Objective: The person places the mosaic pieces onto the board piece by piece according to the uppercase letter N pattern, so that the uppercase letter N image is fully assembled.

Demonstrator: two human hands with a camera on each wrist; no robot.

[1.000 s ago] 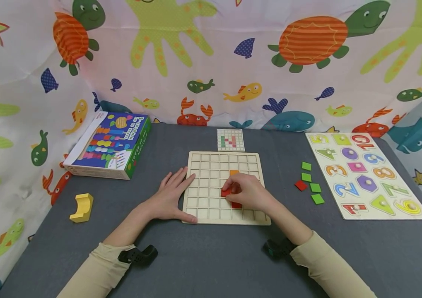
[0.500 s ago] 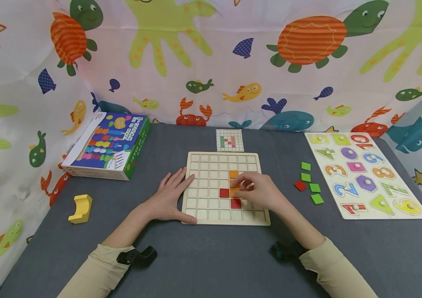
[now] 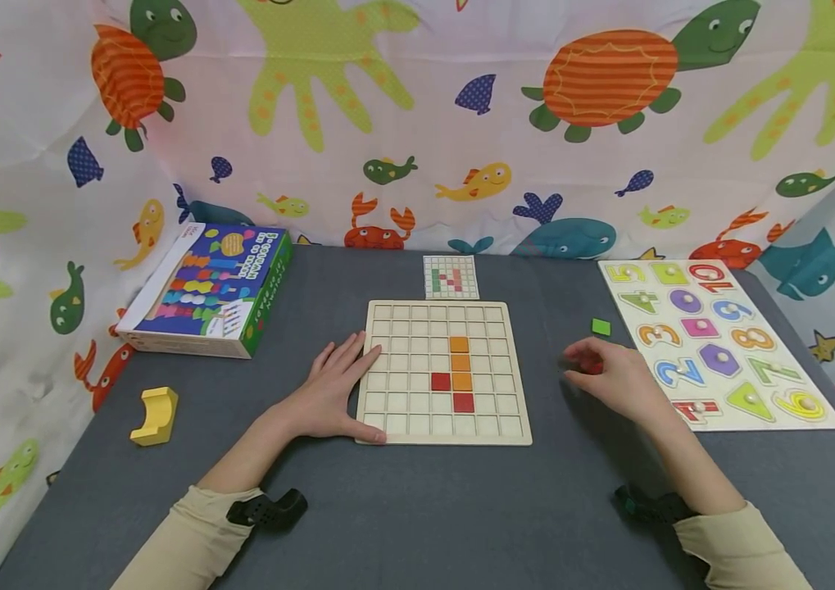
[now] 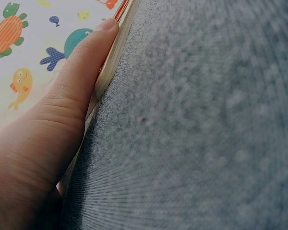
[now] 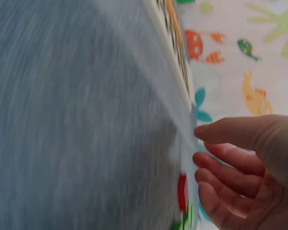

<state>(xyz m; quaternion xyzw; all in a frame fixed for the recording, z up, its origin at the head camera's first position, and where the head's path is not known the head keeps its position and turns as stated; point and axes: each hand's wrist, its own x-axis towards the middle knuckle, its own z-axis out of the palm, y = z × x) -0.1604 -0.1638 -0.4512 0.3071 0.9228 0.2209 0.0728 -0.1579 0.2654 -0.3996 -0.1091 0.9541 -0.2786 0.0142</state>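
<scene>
My left hand (image 3: 336, 392) rests on the left edge of a wooden grid board (image 3: 400, 403), fingers spread, its thumb (image 4: 77, 72) along the near edge. In the board's cells lie a column of orange tiles (image 3: 460, 363) and two red tiles (image 3: 464, 402). To the right of the board, my right hand (image 3: 619, 381) hovers over the table, fingers loosely bent. A loose red tile (image 5: 182, 192) appears below and apart from the fingertips in the right wrist view. One green tile (image 3: 601, 327) shows beyond the hand; the other green ones are mostly hidden by it in the head view.
A small pattern card (image 3: 451, 277) lies behind the board. The number and shape puzzle (image 3: 719, 328) is at the right, partly behind my right hand. A blue game box (image 3: 214, 283) and a yellow curved block (image 3: 158, 415) are at the left. Printed cloth (image 3: 277, 180) closes the back.
My right hand has let go of a red tile in a board cell, then moved right to the loose tiles. The left hand stays on the board.
</scene>
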